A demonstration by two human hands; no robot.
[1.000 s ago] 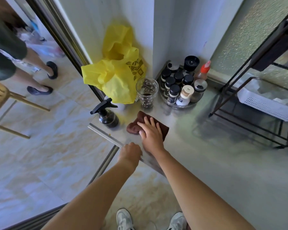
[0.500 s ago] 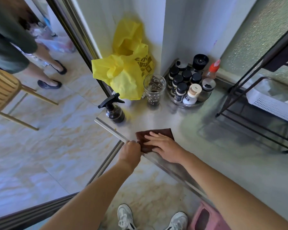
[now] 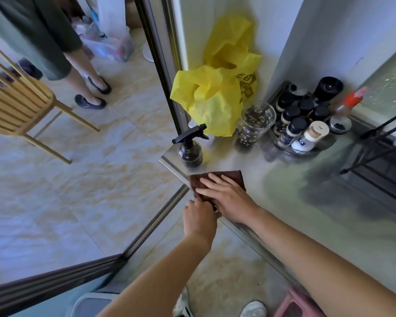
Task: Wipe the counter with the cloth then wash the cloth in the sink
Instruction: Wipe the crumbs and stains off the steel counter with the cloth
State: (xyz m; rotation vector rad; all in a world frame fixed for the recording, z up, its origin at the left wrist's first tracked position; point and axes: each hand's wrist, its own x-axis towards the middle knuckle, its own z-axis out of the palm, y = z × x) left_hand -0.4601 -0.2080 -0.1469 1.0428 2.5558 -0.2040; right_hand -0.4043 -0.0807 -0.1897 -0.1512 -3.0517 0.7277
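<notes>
Wiping step in progress, at the near left corner of the steel counter point(image 3: 284, 202). The brown cloth point(image 3: 229, 176) lies flat on the counter at its front edge. My right hand point(image 3: 229, 197) presses it with straight, spread fingers, grasping nothing. My left hand point(image 3: 198, 215) sits just below the edge, touching the cloth's near border, fingers curled; whether it pinches the cloth or cups under the edge, I cannot tell.

Recommendation: keep the palm flat, draw crumbs over the edge into the left hand, and stay clear of the spray bottle point(image 3: 190, 148) just beyond the cloth. The sink is not in view.
</notes>
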